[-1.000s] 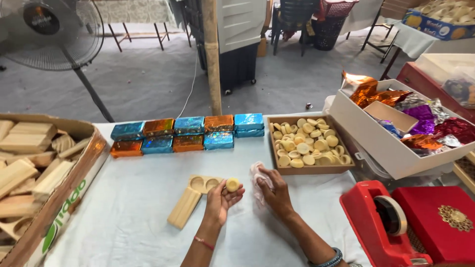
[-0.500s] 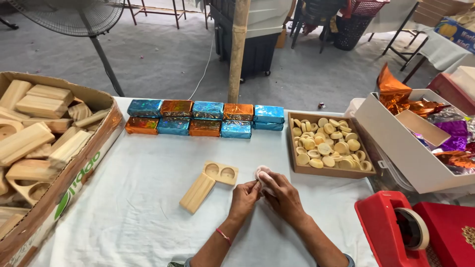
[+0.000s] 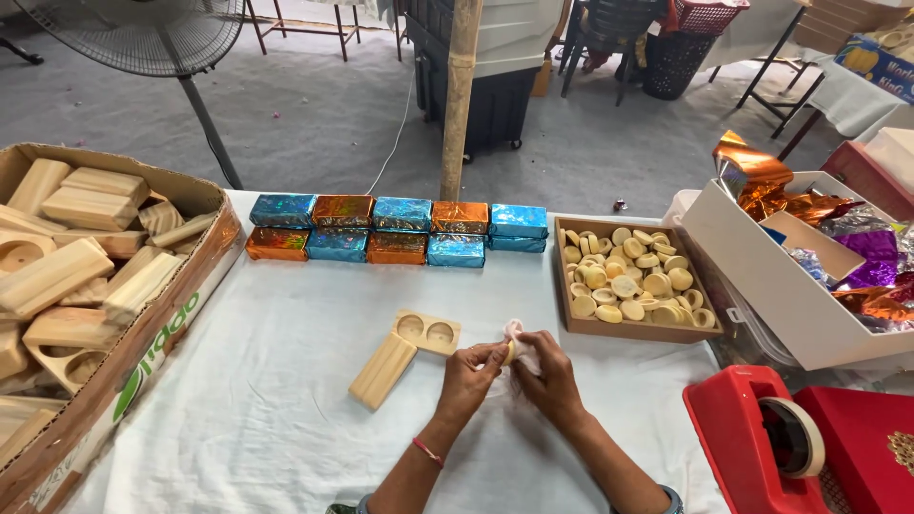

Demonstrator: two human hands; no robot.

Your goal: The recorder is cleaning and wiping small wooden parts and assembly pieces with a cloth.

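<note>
My left hand [image 3: 468, 379] and my right hand [image 3: 545, 373] meet over the white tablecloth and both pinch a small round pale disc wrapped in thin clear film [image 3: 513, 341]. Just left of my hands lies a wooden block with two round hollows [image 3: 427, 332], both hollows bare. A second, ridged wooden block [image 3: 382, 369] lies slanted against it. A shallow brown tray of several pale round discs [image 3: 628, 282] stands to the right of my hands.
Two rows of foil-wrapped blocks [image 3: 398, 229], blue and orange, line the table's far side. A cardboard box of wooden blocks [image 3: 86, 276] fills the left. A white box of coloured foil [image 3: 809, 257] and a red tape dispenser [image 3: 771, 447] stand at right. A fan [image 3: 152, 38] and a pole [image 3: 459, 95] stand behind.
The disc that lay in the hollowed block one second ago is now held in film between both hands. My hands have closed together just right of the block.
</note>
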